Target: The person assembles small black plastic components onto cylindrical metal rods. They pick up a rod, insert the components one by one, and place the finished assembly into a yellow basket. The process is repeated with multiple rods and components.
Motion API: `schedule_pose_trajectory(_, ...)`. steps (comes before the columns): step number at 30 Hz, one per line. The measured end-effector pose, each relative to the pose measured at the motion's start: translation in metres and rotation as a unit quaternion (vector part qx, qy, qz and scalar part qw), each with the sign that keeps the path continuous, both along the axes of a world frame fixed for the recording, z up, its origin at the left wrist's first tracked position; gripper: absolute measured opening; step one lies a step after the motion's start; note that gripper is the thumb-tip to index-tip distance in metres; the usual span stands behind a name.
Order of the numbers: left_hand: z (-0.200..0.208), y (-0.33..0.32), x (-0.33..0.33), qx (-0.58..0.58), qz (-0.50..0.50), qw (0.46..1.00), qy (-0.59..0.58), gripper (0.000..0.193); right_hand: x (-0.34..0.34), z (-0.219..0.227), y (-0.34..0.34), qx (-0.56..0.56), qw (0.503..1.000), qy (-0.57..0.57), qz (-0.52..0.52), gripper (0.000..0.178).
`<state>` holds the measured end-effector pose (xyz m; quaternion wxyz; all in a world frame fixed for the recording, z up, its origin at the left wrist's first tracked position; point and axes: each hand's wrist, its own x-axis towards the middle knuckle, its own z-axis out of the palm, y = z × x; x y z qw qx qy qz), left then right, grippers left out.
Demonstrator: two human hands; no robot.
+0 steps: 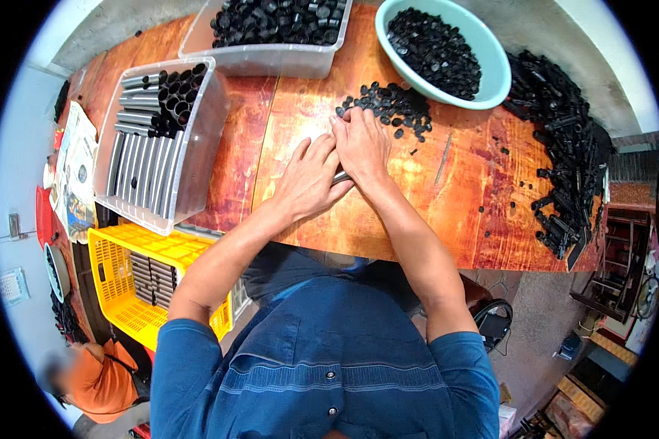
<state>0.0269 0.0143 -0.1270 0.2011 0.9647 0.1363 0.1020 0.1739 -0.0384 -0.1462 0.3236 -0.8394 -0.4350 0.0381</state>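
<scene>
Both hands meet over the middle of the wooden table. My left hand (pixel 311 177) is closed around a dark metal tube (pixel 341 177); only a short piece shows below the fingers, beside the thumb. Right against it, my right hand (pixel 364 145) bends its fingers closed at the near left edge of a loose pile of small black caps (pixel 397 110). Whatever is between the right fingertips is hidden. The right wrist lies just beside the visible bit of tube.
A clear bin (pixel 211 132) of grey tubes stands left, another bin (pixel 285 61) of black parts behind it. Black pieces fill a mint basin (pixel 499 80). Black parts (pixel 564 157) heap at right. A yellow crate (pixel 117 293) holds tubes; a person in orange (pixel 102 384) is lower left.
</scene>
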Motion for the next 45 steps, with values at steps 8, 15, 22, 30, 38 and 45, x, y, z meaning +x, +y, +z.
schedule_pose_trajectory(8,-0.012,0.0,-0.021,-0.368,0.217,0.875,-0.228,0.029,0.009,0.011,-0.06,0.182,0.963,0.199,-0.023,0.02)
schedule_pose_trajectory(15,-0.01,-0.018,-0.054,-0.755,0.245,0.548,-0.264,0.038,-0.025,-0.006,-0.096,0.104,0.991,0.039,0.074,0.016)
schedule_pose_trajectory(22,-0.025,-0.024,-0.059,-0.741,0.182,0.585,-0.274,0.031,-0.046,-0.013,-0.057,0.083,0.989,-0.068,0.1,0.028)
schedule_pose_trajectory(30,-0.026,-0.029,-0.067,-0.73,0.188,0.596,-0.277,0.034,-0.017,-0.005,-0.061,0.09,0.995,-0.046,-0.004,0.02)
schedule_pose_trajectory(38,-0.017,-0.034,-0.059,-0.697,0.197,0.643,-0.248,0.041,0.068,0.008,-0.064,0.026,0.994,-0.053,-0.096,0.023)
schedule_pose_trajectory(45,-0.018,-0.036,-0.058,-0.695,0.213,0.639,-0.252,0.04,0.07,0.019,-0.055,-0.017,0.993,-0.107,-0.044,0.015)
